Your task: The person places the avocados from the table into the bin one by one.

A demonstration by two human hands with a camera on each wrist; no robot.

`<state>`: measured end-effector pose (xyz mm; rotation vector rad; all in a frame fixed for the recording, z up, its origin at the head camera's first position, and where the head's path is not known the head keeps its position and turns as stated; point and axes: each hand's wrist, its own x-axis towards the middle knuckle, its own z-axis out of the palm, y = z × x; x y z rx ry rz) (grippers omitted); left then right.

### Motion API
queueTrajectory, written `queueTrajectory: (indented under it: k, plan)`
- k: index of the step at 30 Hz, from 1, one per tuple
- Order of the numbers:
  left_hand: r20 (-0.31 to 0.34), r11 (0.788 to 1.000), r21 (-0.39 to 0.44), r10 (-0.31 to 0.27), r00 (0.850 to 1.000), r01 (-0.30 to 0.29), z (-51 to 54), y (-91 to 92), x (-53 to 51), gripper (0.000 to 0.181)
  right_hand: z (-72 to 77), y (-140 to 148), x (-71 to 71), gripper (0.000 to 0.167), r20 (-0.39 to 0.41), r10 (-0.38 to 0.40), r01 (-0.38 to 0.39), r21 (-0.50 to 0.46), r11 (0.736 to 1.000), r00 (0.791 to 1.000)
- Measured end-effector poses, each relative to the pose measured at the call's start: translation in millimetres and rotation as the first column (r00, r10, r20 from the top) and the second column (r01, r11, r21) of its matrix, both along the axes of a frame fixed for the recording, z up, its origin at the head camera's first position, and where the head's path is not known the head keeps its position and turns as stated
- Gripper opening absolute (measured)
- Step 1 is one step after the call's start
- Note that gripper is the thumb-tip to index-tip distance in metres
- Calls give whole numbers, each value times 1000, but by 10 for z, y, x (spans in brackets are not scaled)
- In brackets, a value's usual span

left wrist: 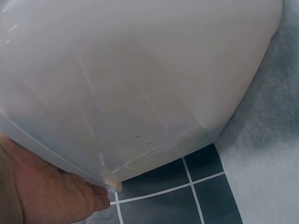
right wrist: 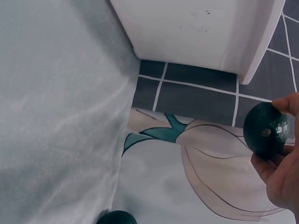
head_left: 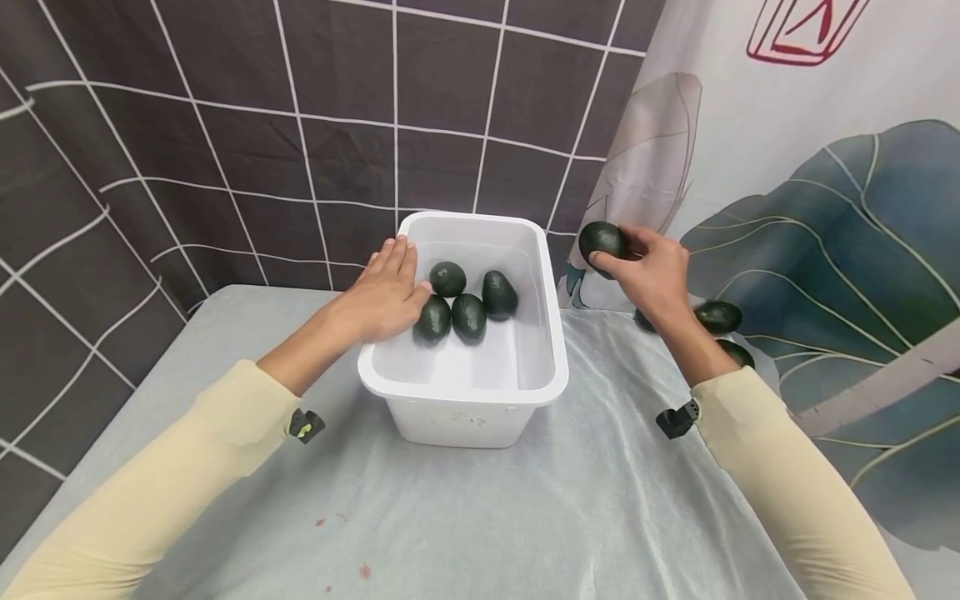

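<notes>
A dark green avocado (head_left: 602, 243) is pinched between the thumb and fingers of my right hand (head_left: 656, 271), raised to the right of a white plastic tub (head_left: 461, 421). The right wrist view shows the same avocado (right wrist: 265, 130) with its stem end toward the camera. My left hand (head_left: 386, 296) rests on the tub's left rim, its fingers extended. Several avocados (head_left: 469, 318) lie inside the tub. In the left wrist view the hand (left wrist: 56, 196) touches the rim, and the tub's outer wall (left wrist: 140, 93) fills most of the picture.
More avocados (head_left: 718, 317) lie on the table at the right, partly hidden behind my right forearm. A grey-blue cloth (head_left: 450, 517) covers the table. Behind stand a dark gridded curtain (head_left: 337, 158) and a pale leaf-patterned one (head_left: 825, 250).
</notes>
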<state>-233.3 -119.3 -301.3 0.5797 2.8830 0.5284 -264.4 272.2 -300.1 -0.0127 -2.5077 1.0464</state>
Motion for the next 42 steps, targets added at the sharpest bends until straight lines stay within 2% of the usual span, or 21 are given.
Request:
queueTrajectory:
  k: [8,26,33,42]
  plan:
    - [-9,1000,-1,3,1000,-3,3,9,-7,80,27,-43,8,64,13,9,-9,-5,1000,1000]
    - [-3,1000,4,8,1000,-8,-7,-5,2,80,76,-250,-47,61,-12,51,-52,-93,994,999]
    - [-7,1000,6,6,1000,-6,13,6,20,80,114,-302,-75,61,-38,52,-56,-91,994,998]
    - [7,1000,4,5,1000,-5,29,16,24,79,159,-353,-71,63,-24,114,-116,-111,987,993]
